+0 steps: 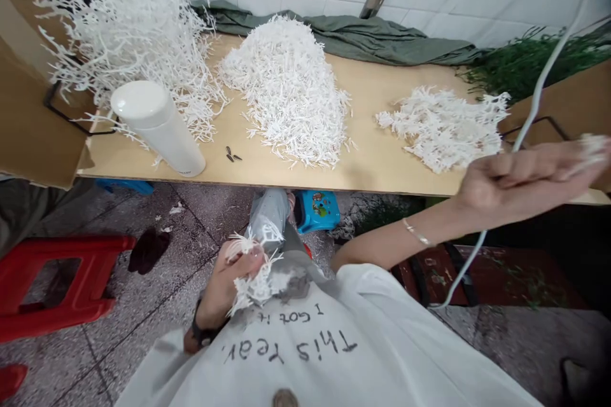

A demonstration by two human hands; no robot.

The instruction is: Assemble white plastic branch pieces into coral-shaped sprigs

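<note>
Low in front of my shirt, my left hand [224,283] is closed around a bunch of white branched plastic-looking sprigs [258,286]. Strands stick out above and below its fingers. My right hand [515,175] reaches far to the right over the table edge, its fingers closed. A small white piece [592,147] shows at its fingertips, partly hidden. Near that hand lies a loose heap of white sprigs [449,124]. A dense pile of short white pieces [291,92] covers the middle of the table [367,165], and a taller tangle of long white strands [138,32] stands at the left.
A white bottle [160,130] stands near the front edge, beside several dark seeds [231,154]. Cardboard boxes [38,102] flank the table. A white cable [539,86] hangs at the right, passing the right hand. Red stool [62,280] and blue stool [319,208] are below.
</note>
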